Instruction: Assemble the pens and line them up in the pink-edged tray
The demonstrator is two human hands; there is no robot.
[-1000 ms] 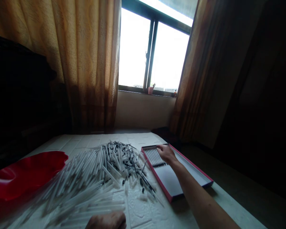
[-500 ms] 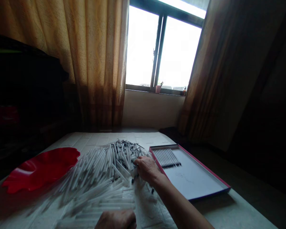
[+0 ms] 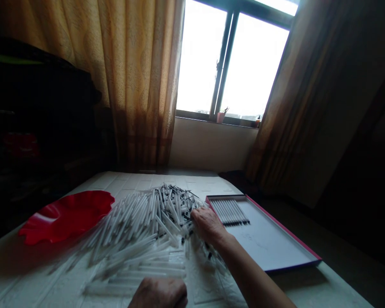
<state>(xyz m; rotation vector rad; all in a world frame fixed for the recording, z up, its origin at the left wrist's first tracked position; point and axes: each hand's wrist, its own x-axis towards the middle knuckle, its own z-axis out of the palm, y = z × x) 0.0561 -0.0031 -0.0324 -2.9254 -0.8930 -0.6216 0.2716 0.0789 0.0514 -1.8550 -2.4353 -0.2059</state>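
Observation:
A big heap of whitish translucent pen barrels [image 3: 134,214] spreads over the table, with thin dark-tipped sticks like pen refills [image 3: 176,196] at its far end. My right hand [image 3: 208,222] reaches to the heap's right side. Its fingers are pressed together by small black pieces; anything in them is too small to make out. Close to me at the bottom edge, my left hand [image 3: 160,293] is curled into a fist, and its inside is hidden. Right of the heap lies a shallow red-edged box lid [image 3: 285,239]. A row of pens [image 3: 230,211] with black ends fills its far left corner.
A red wavy-rimmed dish [image 3: 67,216] stands on the left of the white table [image 3: 115,182]. Clear plastic [image 3: 214,273] lies under my right forearm. Behind are curtains [image 3: 141,85] and a window with a pink cup [image 3: 220,117] on its sill.
The whole view has shifted, so the table things appear slightly farther right. My right hand stays at the heap's right side, and my left hand stays curled near the bottom edge.

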